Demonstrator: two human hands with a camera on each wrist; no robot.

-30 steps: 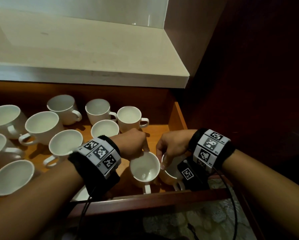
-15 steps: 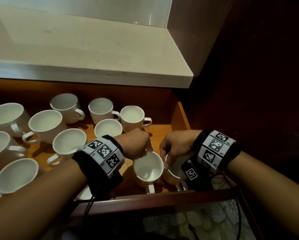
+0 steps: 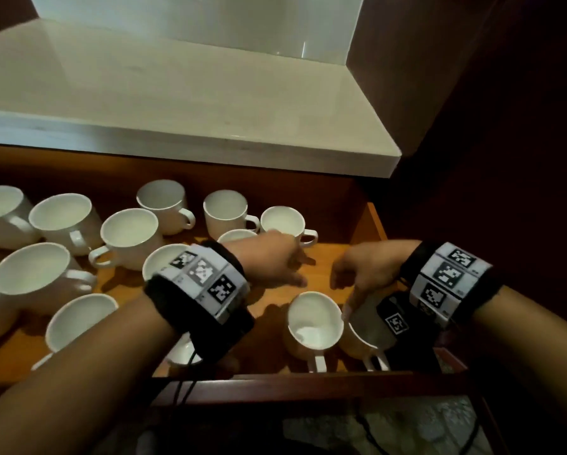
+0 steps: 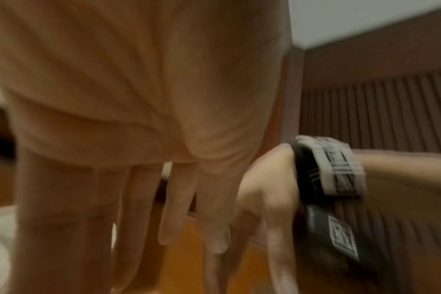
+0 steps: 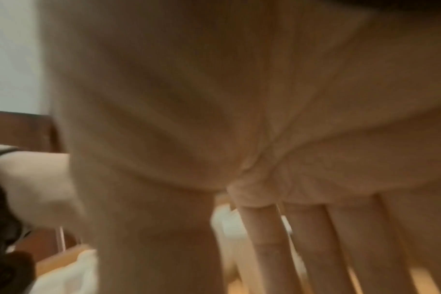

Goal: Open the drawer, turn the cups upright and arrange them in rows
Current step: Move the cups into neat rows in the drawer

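The wooden drawer (image 3: 308,385) stands open, holding several white cups, all upright. Two cups sit at the front right with handles toward me: one (image 3: 315,323) in plain sight, the other (image 3: 362,336) half hidden under my right wrist camera. My left hand (image 3: 298,267) hovers just behind the first cup with fingers (image 4: 174,218) straight, holding nothing. My right hand (image 3: 344,290) hangs over the second cup, one finger reaching down near its rim, the other fingers (image 5: 302,248) loose and empty. Whether that finger touches the rim is unclear.
More cups (image 3: 226,208) stand loosely grouped across the back and left of the drawer; one (image 3: 183,353) is partly hidden under my left wrist. A pale countertop (image 3: 177,93) overhangs the drawer's back. A dark wood panel (image 3: 488,126) closes the right side.
Both hands have let go of the two front cups' rims and lifted away, fingers opening. The two cups stay standing at the front right.
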